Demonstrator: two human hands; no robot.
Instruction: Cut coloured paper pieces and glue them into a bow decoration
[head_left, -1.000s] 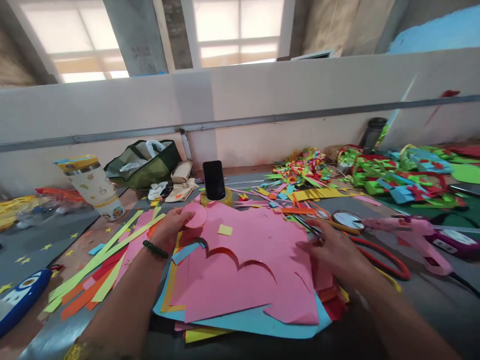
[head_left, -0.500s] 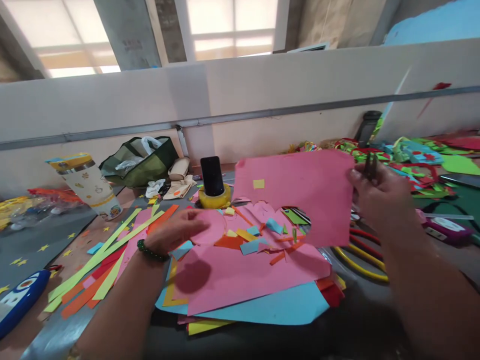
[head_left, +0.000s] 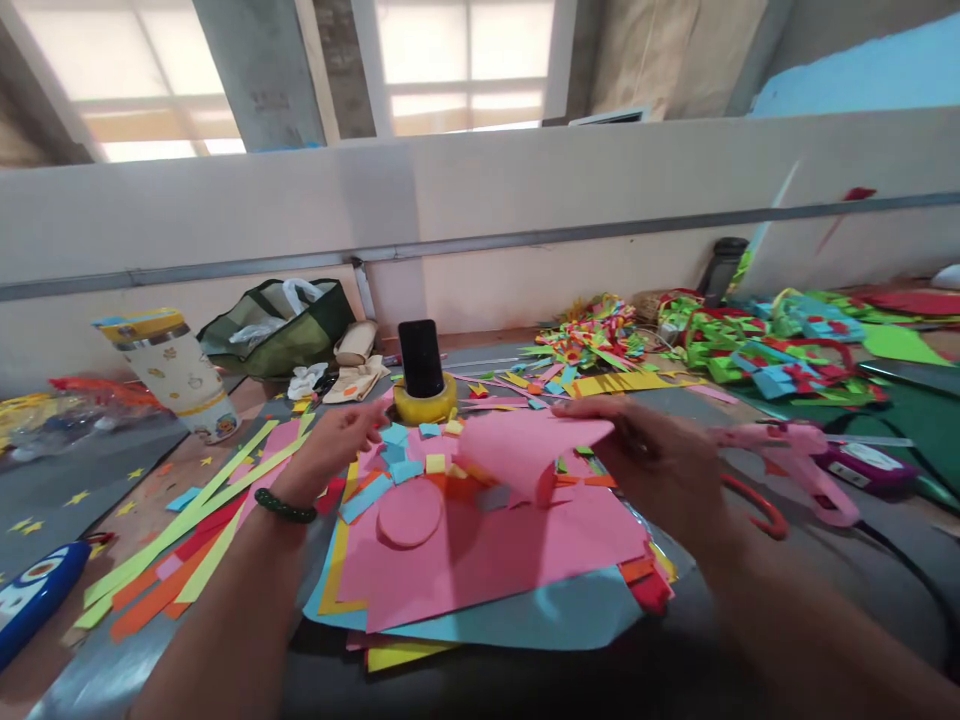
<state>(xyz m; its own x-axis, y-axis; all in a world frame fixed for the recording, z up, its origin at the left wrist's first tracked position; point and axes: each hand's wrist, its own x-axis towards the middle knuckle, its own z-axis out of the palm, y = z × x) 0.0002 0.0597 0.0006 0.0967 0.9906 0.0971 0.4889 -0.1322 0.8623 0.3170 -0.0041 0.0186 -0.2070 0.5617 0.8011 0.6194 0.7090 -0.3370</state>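
My right hand [head_left: 660, 465] is closed on a bent pink paper sheet [head_left: 525, 450], held low over a stack of pink, blue and yellow sheets [head_left: 487, 570]. A pink paper circle [head_left: 409, 515] lies loose on the stack. My left hand [head_left: 337, 440], with a dark bead bracelet at the wrist, hovers over small blue, yellow and orange scraps [head_left: 409, 450] at the stack's far left; its fingers are curled, and whether they hold anything is unclear.
A black phone [head_left: 420, 358] stands in a yellow tape roll [head_left: 425, 405]. A pink glue gun [head_left: 795, 455] lies right, with heaps of cut paper decorations [head_left: 757, 345] behind. Left are green and orange strips [head_left: 187, 530], a printed tumbler [head_left: 180, 372] and a green bag [head_left: 281, 325].
My right hand has brought the raised pink sheet down and left toward the stack, bending it. My left hand let go of the pink circle, which now lies on the stack.
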